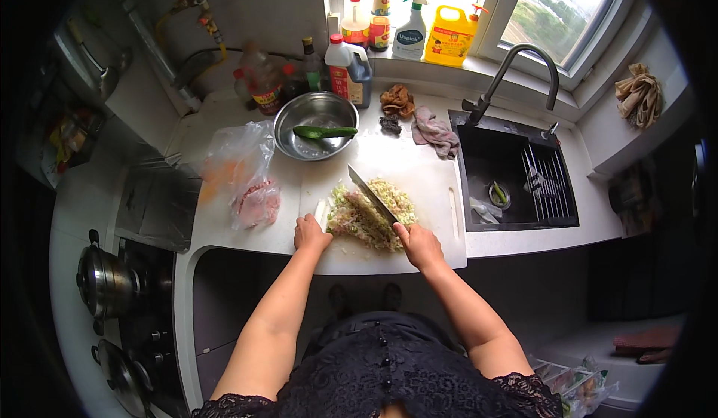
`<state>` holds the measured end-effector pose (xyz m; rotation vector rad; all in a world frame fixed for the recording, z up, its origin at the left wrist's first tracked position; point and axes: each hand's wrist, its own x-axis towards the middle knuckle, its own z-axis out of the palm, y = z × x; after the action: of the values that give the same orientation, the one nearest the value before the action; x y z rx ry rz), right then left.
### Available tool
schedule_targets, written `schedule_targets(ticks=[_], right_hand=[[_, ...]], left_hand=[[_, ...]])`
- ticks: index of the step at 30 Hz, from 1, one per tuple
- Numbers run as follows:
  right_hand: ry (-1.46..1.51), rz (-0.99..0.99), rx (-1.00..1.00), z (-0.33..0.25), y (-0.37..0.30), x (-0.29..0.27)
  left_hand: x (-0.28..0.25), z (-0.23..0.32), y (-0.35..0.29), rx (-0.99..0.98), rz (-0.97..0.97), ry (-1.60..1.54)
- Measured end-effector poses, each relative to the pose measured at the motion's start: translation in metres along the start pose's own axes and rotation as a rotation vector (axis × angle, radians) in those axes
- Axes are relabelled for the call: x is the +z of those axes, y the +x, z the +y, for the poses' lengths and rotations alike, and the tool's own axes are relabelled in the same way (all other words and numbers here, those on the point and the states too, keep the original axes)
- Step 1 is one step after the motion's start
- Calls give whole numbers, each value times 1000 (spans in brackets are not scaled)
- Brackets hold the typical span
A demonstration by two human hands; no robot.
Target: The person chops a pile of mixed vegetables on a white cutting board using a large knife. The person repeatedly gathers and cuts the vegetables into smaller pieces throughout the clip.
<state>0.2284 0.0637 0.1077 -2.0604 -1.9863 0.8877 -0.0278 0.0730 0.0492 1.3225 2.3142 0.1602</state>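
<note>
My right hand [421,247] is closed around the handle of a kitchen knife [372,197]. The blade slants away to the far left, over a spread-out heap of finely chopped pale green vegetable mixed with pinkish bits [359,220]. This heap lies on a white cutting board [437,194] at the counter's front. By the heap's left side, my left hand [310,235] rests low with curled fingers; whether anything is inside them is hidden. Just beyond its fingertips lies a white strip [321,212] whose kind I cannot make out.
Behind the board stands a steel bowl [290,137] with a green cucumber-like vegetable [325,131]. Plastic bags [256,205] with pink and orange contents lie left. A black sink [508,171] is right, a cloth [435,132] beside it. Bottles [348,70] line the back; pots [108,280] stand lower left.
</note>
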Motion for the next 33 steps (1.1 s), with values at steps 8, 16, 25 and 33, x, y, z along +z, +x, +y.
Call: schedule_targets(ticks=[8, 16, 25, 33], right_hand=[[19, -6, -1, 4, -4, -1], [-1, 2, -18, 5, -1, -3], [151, 5, -182, -17, -36, 0], [222, -262, -188, -16, -49, 31]], left_hand=[[12, -17, 19, 36, 13, -35], [7, -17, 16, 48, 0, -30], [-8, -55, 6, -167, -399, -941], [3, -111, -25, -287, -615, -1716]])
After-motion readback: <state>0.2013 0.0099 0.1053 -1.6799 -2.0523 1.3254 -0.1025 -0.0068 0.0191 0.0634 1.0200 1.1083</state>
